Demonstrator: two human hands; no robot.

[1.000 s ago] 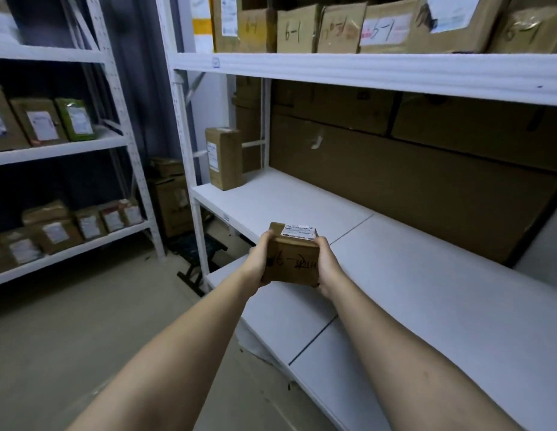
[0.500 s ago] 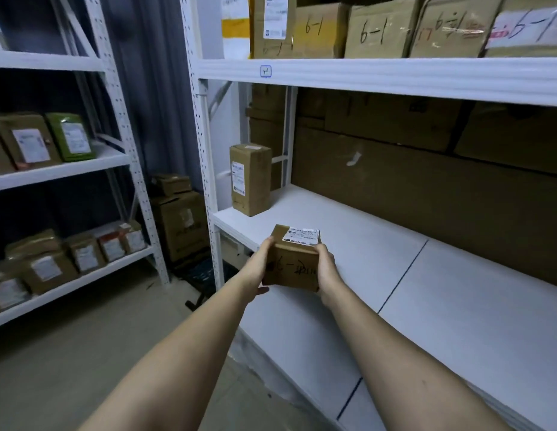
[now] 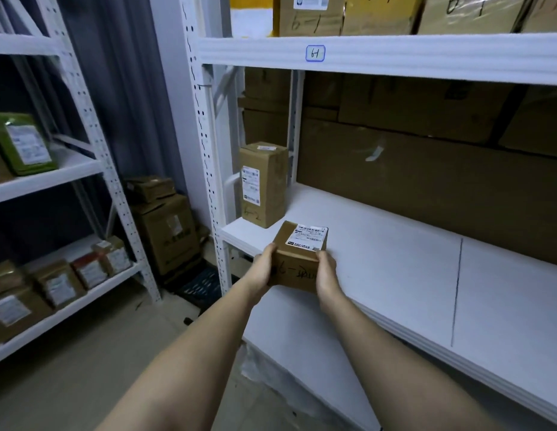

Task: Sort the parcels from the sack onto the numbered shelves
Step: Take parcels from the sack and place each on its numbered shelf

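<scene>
A small brown cardboard parcel (image 3: 297, 259) with a white label on top and handwriting on its near side is held between both hands. My left hand (image 3: 263, 269) grips its left side and my right hand (image 3: 327, 272) grips its right side. The parcel hovers at the front edge of the white middle shelf (image 3: 395, 259), near the shelf's left end. Just behind it, a taller brown parcel (image 3: 263, 183) marked 6-2 stands upright on that shelf. The shelf above carries a tag (image 3: 315, 53) and parcels marked 6-1 (image 3: 308, 15).
A second white rack (image 3: 68, 169) on the left holds several labelled parcels, one of them green (image 3: 23, 144). Stacked cartons (image 3: 165, 225) sit on the floor between the racks. Large flat cardboard (image 3: 426, 181) lines the back of the middle shelf. A lower shelf board (image 3: 302, 353) juts out below.
The view has come closer to the left end of the rack. Both hands have carried the parcel forward, up to the shelf's front edge near the tall parcel.
</scene>
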